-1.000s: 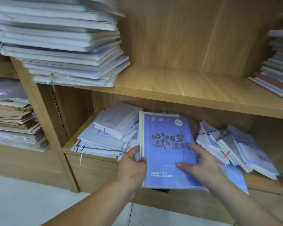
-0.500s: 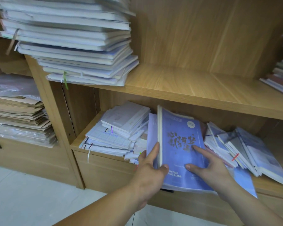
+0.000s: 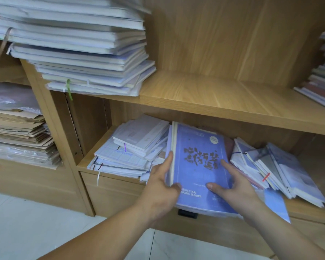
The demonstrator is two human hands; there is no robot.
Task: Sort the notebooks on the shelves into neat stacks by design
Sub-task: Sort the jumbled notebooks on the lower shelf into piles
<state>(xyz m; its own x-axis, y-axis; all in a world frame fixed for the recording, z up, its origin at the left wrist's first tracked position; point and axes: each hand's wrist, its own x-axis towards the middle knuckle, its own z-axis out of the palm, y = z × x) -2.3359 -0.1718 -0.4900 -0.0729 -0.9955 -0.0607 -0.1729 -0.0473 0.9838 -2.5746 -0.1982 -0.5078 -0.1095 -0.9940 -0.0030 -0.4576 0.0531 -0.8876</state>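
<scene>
Holding a blue notebook (image 3: 199, 162) with gold lettering, tilted on the lower shelf (image 3: 101, 145), its bottom end overhanging the shelf front. The left grip (image 3: 162, 190) is clamped on its left edge, thumb over the cover and fingers along the spine side; a second spine shows in the same pinch. The right grip (image 3: 238, 192) is apart, fingers spread flat and pressing on the cover. A messy white pile (image 3: 133, 147) lies just left of the blue notebook and touches it. Fanned notebooks (image 3: 281, 171) lean to the right, and another blue cover (image 3: 274, 203) pokes out underneath. A tall pale stack (image 3: 83, 45) sits on the upper shelf (image 3: 214, 94) at the left, with a mixed stack (image 3: 323, 76) at the far right. Brown paper pile (image 3: 17, 132) in the left compartment.
</scene>
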